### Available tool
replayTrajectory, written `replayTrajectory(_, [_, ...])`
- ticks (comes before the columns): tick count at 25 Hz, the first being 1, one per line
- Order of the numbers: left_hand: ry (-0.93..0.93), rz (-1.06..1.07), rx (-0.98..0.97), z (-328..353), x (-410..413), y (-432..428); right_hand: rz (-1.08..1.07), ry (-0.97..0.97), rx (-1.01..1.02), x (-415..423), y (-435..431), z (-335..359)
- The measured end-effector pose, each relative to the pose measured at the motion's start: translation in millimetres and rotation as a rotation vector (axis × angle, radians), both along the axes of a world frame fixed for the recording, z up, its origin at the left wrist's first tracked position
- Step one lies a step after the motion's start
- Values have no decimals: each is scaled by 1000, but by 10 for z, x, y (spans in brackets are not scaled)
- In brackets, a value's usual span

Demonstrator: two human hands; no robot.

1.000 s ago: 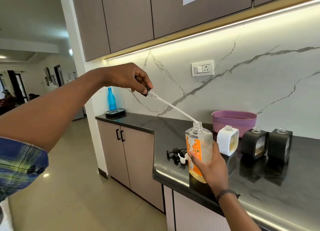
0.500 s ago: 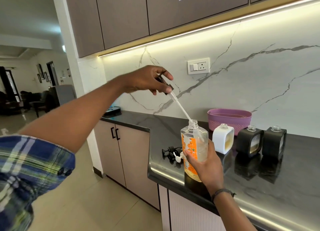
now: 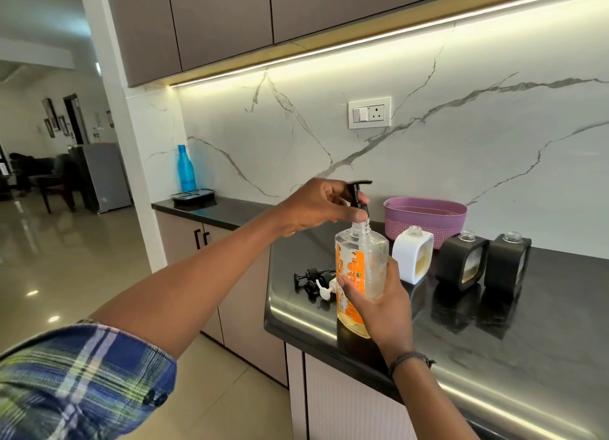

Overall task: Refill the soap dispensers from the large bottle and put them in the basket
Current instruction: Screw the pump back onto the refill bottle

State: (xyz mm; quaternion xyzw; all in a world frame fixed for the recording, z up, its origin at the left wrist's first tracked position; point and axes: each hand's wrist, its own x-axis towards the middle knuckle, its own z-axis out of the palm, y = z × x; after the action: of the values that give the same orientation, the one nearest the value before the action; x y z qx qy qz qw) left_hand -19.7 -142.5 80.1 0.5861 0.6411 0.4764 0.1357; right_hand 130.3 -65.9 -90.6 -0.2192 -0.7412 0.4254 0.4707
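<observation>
Centre frame: large soap bottle (image 3: 361, 268) at the front edge of the glossy black countertop (image 3: 543, 324), right hand (image 3: 379, 304) gripping its body, left hand (image 3: 316, 209) pinching the black pump (image 3: 357, 194) at its neck. Behind: white veined marble backsplash (image 3: 494, 143); glossy tiled floor (image 3: 66, 274) lower left.

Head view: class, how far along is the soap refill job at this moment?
Done: the white dispenser and black dispensers stand uncapped, their pumps lying on the counter; yellowish liquid shows in the white one. In hand: the right hand grips the large bottle while the left hand holds its pump at the neck. Left: recapping all three and putting them in the basket, where none sits yet.
</observation>
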Motion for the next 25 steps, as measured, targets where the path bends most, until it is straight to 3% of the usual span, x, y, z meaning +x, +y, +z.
replayTrajectory(6, [-166,-163,3,-258,-2,25,-14,-9,-13,-18,24,-30])
replayTrajectory(12, [-320,-28,183,-408,91,128,-24,0,-16,-37,33,-24])
replayTrajectory(17, [-253,-71,141,-410,74,116,-28,-1,-10,-41,32,-25])
replayTrajectory(21, [-337,-31,166,-412,116,126,-27,2,-4,-49,36,-21])
replayTrajectory(25, [-296,-25,121,-406,117,123,-20,9,-14,-52,43,-39])
